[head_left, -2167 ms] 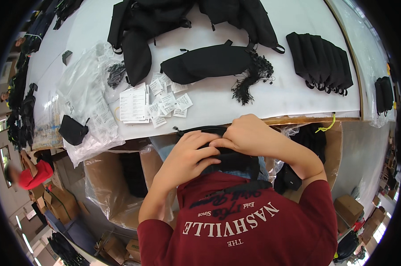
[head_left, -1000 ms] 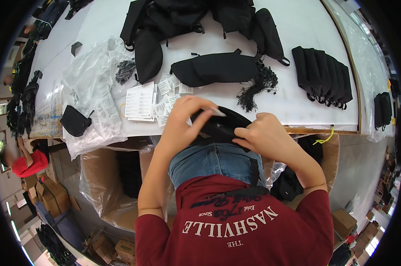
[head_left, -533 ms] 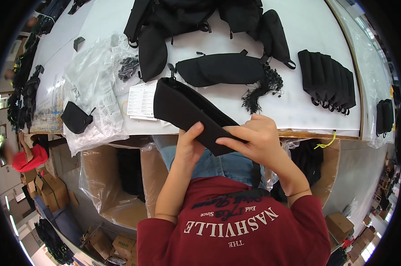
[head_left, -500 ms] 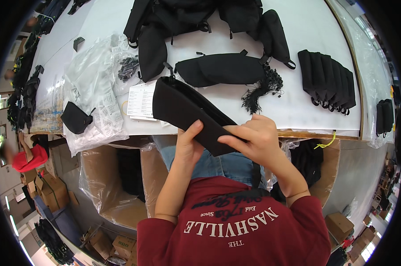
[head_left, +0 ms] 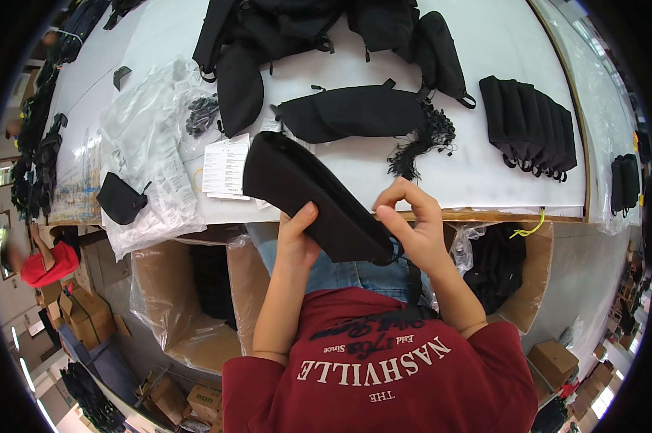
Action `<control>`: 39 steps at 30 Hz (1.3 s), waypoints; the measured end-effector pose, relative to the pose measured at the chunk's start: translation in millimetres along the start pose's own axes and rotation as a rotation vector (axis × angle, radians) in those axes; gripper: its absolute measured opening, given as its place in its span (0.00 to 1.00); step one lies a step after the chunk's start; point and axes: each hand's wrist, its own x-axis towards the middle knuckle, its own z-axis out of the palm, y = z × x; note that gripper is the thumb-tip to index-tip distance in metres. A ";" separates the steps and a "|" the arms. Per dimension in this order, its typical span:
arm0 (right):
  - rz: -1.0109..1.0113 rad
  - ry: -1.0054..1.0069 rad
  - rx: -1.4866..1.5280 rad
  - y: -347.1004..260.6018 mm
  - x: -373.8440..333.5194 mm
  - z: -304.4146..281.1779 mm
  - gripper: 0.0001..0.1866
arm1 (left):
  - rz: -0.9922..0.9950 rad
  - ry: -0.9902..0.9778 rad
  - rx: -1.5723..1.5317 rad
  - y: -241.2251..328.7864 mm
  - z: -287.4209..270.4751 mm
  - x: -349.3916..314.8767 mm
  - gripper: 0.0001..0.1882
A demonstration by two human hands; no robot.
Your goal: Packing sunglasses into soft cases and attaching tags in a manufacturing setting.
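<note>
Black pouch (head_left: pixel 286 180) gripped by left hand (head_left: pixel 298 238), partly hiding white cards (head_left: pixel 223 167); right hand (head_left: pixel 419 225): grip unclear.

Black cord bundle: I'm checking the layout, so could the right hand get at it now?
Probably yes: only white tabletop shows between the right hand and the cord bundle, and the left hand holds the pouch.

Long, slim black pouch (head_left: pixel 304 193), plain matte sides, mouth parted in a dark slit along its upper edge. Left hand (head_left: pixel 298 237) grips its underside, right hand (head_left: pixel 416 227) right by the slit. It's slanted across the white table's (head_left: pixel 484 193) near edge, higher end over the top, lower end on the wearer's side.
</note>
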 end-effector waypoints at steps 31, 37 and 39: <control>-0.220 0.062 0.131 2.4 35.4 -12.1 0.12 | -0.429 -0.025 0.174 1.9 30.9 -1.6 0.29; -0.138 0.016 0.052 -5.1 25.6 -13.9 0.13 | -0.452 -0.063 0.161 3.3 31.3 -0.4 0.29; -0.180 0.053 -0.057 -2.3 25.3 -16.0 0.11 | -0.455 -0.051 0.171 2.8 34.4 0.0 0.28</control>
